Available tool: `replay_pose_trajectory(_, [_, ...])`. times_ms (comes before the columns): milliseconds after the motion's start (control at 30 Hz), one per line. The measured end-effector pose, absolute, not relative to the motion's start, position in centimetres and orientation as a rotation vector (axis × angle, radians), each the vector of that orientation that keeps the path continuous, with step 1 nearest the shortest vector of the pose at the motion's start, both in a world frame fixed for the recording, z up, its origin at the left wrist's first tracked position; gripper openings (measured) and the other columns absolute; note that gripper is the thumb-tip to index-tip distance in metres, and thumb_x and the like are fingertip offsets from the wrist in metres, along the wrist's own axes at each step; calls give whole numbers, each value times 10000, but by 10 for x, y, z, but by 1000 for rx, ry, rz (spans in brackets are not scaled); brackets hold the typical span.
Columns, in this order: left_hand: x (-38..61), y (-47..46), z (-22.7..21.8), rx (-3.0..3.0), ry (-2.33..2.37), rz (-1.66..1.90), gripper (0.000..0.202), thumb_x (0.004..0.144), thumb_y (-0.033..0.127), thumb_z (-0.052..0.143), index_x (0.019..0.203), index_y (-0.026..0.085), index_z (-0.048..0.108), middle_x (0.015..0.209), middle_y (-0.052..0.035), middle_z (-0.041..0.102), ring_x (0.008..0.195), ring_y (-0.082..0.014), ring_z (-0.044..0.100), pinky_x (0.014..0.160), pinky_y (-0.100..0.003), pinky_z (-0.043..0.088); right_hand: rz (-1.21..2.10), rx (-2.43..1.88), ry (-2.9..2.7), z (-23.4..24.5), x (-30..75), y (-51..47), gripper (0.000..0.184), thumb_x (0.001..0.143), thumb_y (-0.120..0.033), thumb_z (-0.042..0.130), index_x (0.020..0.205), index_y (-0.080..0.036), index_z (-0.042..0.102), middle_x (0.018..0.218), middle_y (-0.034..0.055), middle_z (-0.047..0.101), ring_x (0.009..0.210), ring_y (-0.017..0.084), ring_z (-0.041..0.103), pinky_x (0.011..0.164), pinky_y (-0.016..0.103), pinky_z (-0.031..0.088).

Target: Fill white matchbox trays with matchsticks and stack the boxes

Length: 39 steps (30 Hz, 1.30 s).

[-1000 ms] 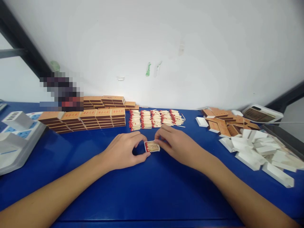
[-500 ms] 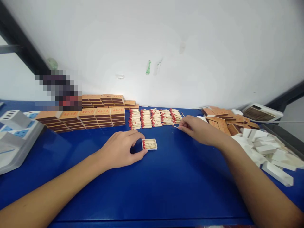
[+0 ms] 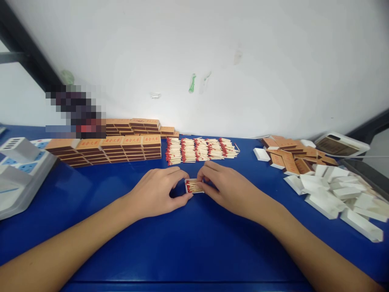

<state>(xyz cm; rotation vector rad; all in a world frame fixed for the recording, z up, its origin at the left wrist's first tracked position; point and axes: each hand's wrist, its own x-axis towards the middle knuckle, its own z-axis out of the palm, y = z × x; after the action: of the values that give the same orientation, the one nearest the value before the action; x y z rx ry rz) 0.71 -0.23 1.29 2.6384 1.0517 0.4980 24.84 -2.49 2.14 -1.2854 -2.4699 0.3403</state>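
Observation:
A small white matchbox tray (image 3: 190, 192) lies on the blue table, holding a layer of matchsticks (image 3: 192, 186) with red heads to the left. My left hand (image 3: 158, 190) grips its left end between thumb and fingers. Over the right end of the tray, my right hand (image 3: 223, 184) is closed in a pinch on a matchstick, which the fingertips mostly hide. Just behind the tray, rows of loose matchsticks (image 3: 189, 151) lie side by side in several bundles.
Closed matchboxes (image 3: 121, 149) stand stacked at the back left, beside a white power strip (image 3: 45, 170). On the right lie loose matchbox sleeves (image 3: 290, 162), a heap of white trays (image 3: 326, 205) and a phone (image 3: 342, 144). A white wall (image 3: 219, 101) rises behind.
My right hand has moved left from the loose matchsticks to the tray, bringing a matchstick with it. My left hand stays on the tray's left end. The view has shifted slightly.

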Motion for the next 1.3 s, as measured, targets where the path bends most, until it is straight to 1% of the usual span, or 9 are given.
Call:
replay_pose_trajectory(200, [6, -2, 14, 2646, 1043, 513, 279, 939, 412, 692, 1142, 222, 715, 827, 13, 652, 674, -144, 599, 621, -285, 403, 331, -1330, -2301, 16, 258, -6, 64, 1016, -190, 603, 961, -211, 629, 939, 40, 659, 792, 175, 595, 681, 304, 422])
replay_pose_trajectory(267, [6, -2, 15, 2644, 1030, 521, 286, 937, 418, 691, 1141, 219, 716, 819, 12, 651, 674, -145, 600, 622, -285, 406, 307, -1331, -2271, 10, 257, 1, 49, 1018, -194, 606, 1009, -211, 651, 933, 38, 657, 773, 172, 584, 681, 303, 414])
replay_pose_trajectory(433, [7, -6, 17, 2639, 983, 514, 266, 925, 415, 692, 1113, 228, 716, 807, 16, 650, 663, -142, 602, 606, -280, 408, 239, -1283, -2309, -1, 250, 17, 117, 1029, -203, 619, 1111, -210, 701, 970, 51, 644, 806, 184, 594, 723, 312, 420])
replay_pose_trajectory(533, [8, -6, 17, 2643, 975, 489, 262, 930, 419, 689, 1111, 230, 717, 804, 19, 648, 650, -139, 597, 606, -285, 412, 230, -1295, -2340, -4, 245, 21, 79, 1032, -204, 620, 1074, -205, 688, 995, 59, 634, 846, 194, 606, 747, 316, 428])
replay_pose_trajectory(667, [8, -6, 17, 2637, 980, 475, 262, 933, 419, 685, 1112, 229, 718, 798, 23, 638, 654, -144, 595, 605, -295, 407, 255, -1327, -2309, -6, 243, 23, 20, 1028, -199, 624, 1031, -206, 642, 994, 52, 622, 833, 187, 590, 738, 307, 427])
replay_pose_trajectory(767, [8, -6, 17, 2629, 999, 473, 268, 934, 420, 682, 1116, 228, 720, 792, 25, 634, 660, -148, 596, 609, -298, 405, 254, -1337, -2308, -6, 242, 24, 21, 1036, -201, 617, 1050, -205, 632, 992, 49, 615, 832, 187, 583, 739, 306, 424])
replay_pose_trajectory(967, [7, -3, 17, 2628, 1033, 467, 284, 946, 431, 661, 1127, 220, 715, 811, 12, 649, 674, -157, 604, 615, -301, 398, 300, -1375, -2346, -2, 247, 23, 99, 1054, -196, 580, 954, -198, 575, 979, 60, 615, 814, 190, 556, 733, 316, 428])
replay_pose_trajectory(1167, [5, 1, 14, 2599, 1156, 516, 278, 953, 427, 651, 1123, 217, 716, 795, 9, 645, 677, -161, 590, 612, -302, 376, 460, -1244, -2304, 12, 256, 2, 122, 1075, -263, 569, 969, -214, 600, 943, 36, 624, 815, 179, 565, 721, 306, 435])
replay_pose_trajectory(1300, [6, 0, 13, 2593, 1154, 508, 277, 960, 430, 654, 1126, 217, 715, 804, 13, 641, 680, -155, 584, 619, -300, 375, 457, -1218, -2356, 15, 252, -8, 94, 1052, -228, 613, 963, -202, 625, 956, 32, 614, 817, 169, 564, 710, 304, 427])
